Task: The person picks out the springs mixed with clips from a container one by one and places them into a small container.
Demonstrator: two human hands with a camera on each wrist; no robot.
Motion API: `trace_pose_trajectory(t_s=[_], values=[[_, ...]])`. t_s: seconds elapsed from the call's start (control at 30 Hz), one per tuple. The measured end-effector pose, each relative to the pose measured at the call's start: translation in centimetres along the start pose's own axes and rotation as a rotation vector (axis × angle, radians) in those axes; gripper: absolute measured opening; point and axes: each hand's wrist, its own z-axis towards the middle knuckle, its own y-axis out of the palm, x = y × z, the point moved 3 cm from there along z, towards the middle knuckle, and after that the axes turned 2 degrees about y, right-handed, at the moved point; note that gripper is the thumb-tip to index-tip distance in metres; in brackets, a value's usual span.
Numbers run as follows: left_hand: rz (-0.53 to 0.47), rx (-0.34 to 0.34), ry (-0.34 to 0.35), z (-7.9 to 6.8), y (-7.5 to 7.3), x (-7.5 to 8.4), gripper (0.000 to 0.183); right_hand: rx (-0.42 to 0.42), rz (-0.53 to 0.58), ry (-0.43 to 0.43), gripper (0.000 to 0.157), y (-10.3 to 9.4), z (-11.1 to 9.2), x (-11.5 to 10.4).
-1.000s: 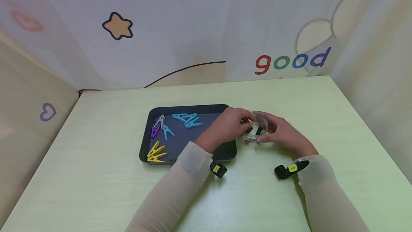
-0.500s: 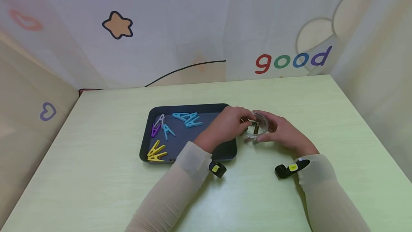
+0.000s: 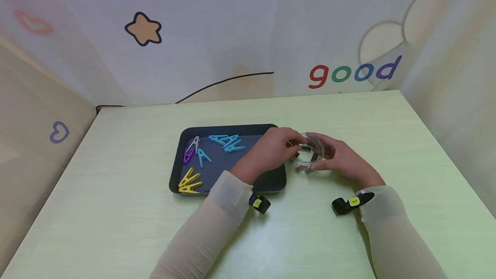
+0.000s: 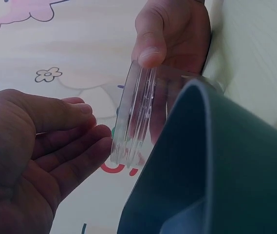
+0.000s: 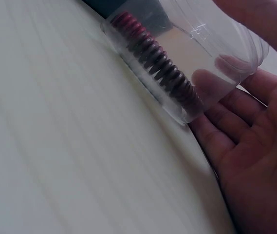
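My right hand (image 3: 341, 160) holds a clear round plastic jar (image 3: 320, 146), thumb on one side and fingers round the other. Dark coil springs (image 3: 306, 149) lie inside it; in the right wrist view one coil (image 5: 157, 63) shows through the wall, reddish at one end. The left hand (image 3: 271, 150) is at the jar's left side. In the left wrist view its fingers (image 4: 82, 153) are loosely bent close to the jar's ridged rim (image 4: 133, 117), with nothing visible between thumb and fingertips. Whether a lid covers the jar I cannot tell.
A dark tray (image 3: 276, 184) stands left of the jar, partly under the left hand. It holds blue clothespins (image 3: 232, 144), yellow clothespins (image 3: 190, 188), a purple clothespin (image 3: 188, 156) and a pale grey one (image 3: 193, 144). A printed cloth (image 3: 217, 33) hangs behind the table.
The dark coils have shifted inside the jar and more of them show now. Both hands have stayed almost in place; the left wrist has moved slightly to the left.
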Motion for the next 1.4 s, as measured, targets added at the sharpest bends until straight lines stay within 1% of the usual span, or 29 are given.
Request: trace_pose_trajectory(t_s=[0.13,0.53,0.67,0.8,1.03,1.23,1.4], values=[[-0.011,0.003,-0.003,-0.3,-0.1,0.0,0.023,-0.003,-0.002,-0.004,0.081,0.0,0.1,-0.1],[-0.003,0.027,0.025,-0.9,-0.5,0.1,0.021,-0.009,-0.003,-0.012,0.082,0.0,0.2,0.3],[0.007,0.038,0.016,-1.3,-0.7,0.0,0.021,-0.011,0.011,-0.008,0.081,0.1,0.2,0.4],[0.008,0.037,0.004,-1.7,-0.8,-0.2,0.021,-0.012,0.001,-0.024,0.081,0.2,0.2,0.3],[-0.013,0.044,0.000,-2.4,-1.1,-0.6,0.020,-0.002,-0.004,-0.021,0.080,0.2,0.3,0.2],[-0.005,0.034,-0.010,-2.8,-1.1,-0.8,0.022,-0.010,0.008,-0.013,0.080,0.2,0.3,0.3],[-0.017,0.024,-0.034,-3.3,-1.3,-1.1,0.024,-0.010,0.015,-0.016,0.080,0.1,0.2,0.2]])
